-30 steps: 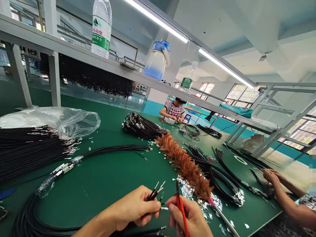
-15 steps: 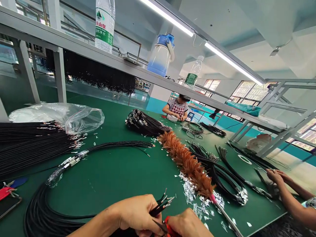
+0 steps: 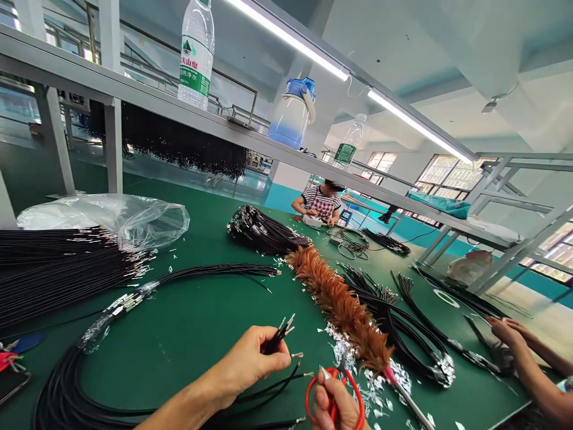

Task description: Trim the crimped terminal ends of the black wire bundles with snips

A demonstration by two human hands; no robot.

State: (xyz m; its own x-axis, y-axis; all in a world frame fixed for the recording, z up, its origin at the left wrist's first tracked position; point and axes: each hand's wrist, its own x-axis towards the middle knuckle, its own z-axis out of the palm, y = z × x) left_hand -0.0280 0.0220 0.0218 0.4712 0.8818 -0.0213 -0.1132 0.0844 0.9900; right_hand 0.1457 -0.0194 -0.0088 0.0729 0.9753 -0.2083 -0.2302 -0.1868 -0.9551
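down low near the front edge of the green table [image 3: 215,322], we see our left hand [image 3: 250,364] closed on a small bunch of black wires [image 3: 278,335]. our thumb and fingers pinch the bunch tight, and the shiny metal tips poke out past our fingers. the bunch points up and to the right, away from us. a few more loose wire ends [image 3: 299,373] lie flat on the table just under that hand, with their tips to the right.

our right hand [image 3: 333,403] sits just to the right of the left one and a bit lower. it is closed around the red scissors [image 3: 333,388], with fingers through the red loops. the little blades point up, and we cannot tell if they are open or shut. the scissors are near the wire tips but do not touch them. so the wire tips lie up and to the left of the scissors, and the right hand is the one nearer to them.

just past the scissors lies a brown feather duster [image 3: 340,307], running long from far left to near right, with small silver scraps [image 3: 344,346] all around it. at the far right, another person's hands [image 3: 508,331] rest on more black wires.
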